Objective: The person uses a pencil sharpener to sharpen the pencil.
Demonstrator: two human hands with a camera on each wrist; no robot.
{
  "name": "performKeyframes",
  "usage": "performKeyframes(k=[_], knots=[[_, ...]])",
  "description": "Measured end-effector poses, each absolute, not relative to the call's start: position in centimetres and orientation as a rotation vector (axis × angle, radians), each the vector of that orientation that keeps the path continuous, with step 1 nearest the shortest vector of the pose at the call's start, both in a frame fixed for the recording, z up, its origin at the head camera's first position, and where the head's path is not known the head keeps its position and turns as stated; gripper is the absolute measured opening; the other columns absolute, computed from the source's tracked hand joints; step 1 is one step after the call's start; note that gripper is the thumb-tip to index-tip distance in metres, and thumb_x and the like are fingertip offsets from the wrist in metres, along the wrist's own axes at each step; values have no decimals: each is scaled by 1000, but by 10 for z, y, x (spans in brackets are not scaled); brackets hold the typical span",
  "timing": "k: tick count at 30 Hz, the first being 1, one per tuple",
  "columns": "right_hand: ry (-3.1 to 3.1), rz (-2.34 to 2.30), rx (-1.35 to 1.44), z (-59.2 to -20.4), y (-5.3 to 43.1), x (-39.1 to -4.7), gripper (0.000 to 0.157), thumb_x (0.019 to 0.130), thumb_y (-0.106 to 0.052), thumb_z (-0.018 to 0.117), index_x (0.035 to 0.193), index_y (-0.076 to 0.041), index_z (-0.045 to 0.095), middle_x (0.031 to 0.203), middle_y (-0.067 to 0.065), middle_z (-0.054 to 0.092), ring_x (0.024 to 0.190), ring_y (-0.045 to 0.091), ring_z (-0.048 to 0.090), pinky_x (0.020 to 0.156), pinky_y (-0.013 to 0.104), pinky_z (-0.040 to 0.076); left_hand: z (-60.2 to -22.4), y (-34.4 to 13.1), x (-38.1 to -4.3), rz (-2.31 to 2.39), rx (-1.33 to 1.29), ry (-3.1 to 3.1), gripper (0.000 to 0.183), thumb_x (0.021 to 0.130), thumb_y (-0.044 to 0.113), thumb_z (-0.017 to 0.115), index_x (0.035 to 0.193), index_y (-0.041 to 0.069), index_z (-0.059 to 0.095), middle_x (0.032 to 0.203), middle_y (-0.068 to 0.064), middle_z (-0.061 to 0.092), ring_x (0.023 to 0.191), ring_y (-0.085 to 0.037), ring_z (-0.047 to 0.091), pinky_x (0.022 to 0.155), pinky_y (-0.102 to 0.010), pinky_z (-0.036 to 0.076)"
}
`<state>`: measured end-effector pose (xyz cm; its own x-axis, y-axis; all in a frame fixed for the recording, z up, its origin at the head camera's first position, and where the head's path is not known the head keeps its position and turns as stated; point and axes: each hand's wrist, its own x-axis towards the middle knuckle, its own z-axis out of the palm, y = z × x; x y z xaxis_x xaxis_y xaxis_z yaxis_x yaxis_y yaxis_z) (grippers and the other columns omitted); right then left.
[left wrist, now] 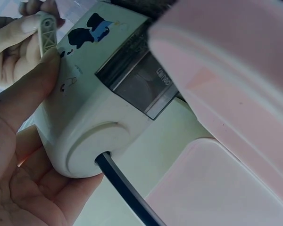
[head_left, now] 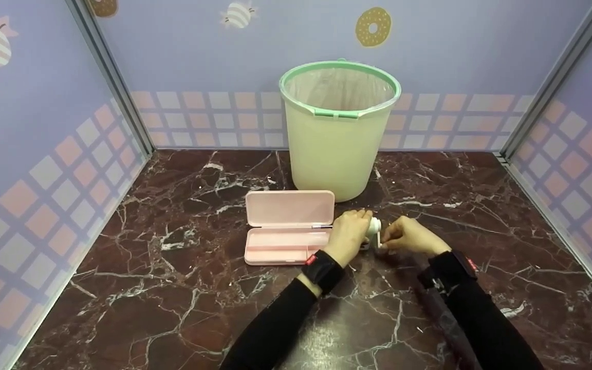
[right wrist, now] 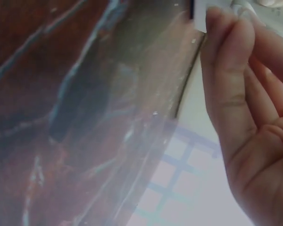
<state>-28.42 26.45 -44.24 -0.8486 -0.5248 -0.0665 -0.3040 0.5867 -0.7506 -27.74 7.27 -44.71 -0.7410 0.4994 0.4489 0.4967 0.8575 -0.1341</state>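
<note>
My left hand (head_left: 350,235) grips a white crank pencil sharpener (left wrist: 92,101) with penguin pictures and a dark clear shavings drawer (left wrist: 144,84). A dark pencil (left wrist: 125,186) sticks out of the hole in its end; in the head view a bit of the pencil (head_left: 321,226) shows left of the hand. On the sharpener's other end, my right hand (head_left: 413,236) pinches the knob of the crank handle (head_left: 379,239). The right wrist view shows those fingertips (right wrist: 233,42) pressed together at its top edge. Beside the left hand lies an open pink pencil case (head_left: 291,208).
A pale green bin (head_left: 334,149) with a clear liner stands behind the case and sharpener. The dark red marbled table (head_left: 183,298) is bounded by patterned panels (head_left: 198,61) at the back and on both sides.
</note>
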Motion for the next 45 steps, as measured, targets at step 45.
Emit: performKeyframes(k=[45], knots=[[2418,-1705,-453,-415,272,-291,26,91,-2,66,106,19,64,92,16,76,72,8,72,67,23,60,-448,71,-280,23,-760,-2535,42,77,29,78,116,18,69,109,6,74,88,-11,70,75,-22,56]])
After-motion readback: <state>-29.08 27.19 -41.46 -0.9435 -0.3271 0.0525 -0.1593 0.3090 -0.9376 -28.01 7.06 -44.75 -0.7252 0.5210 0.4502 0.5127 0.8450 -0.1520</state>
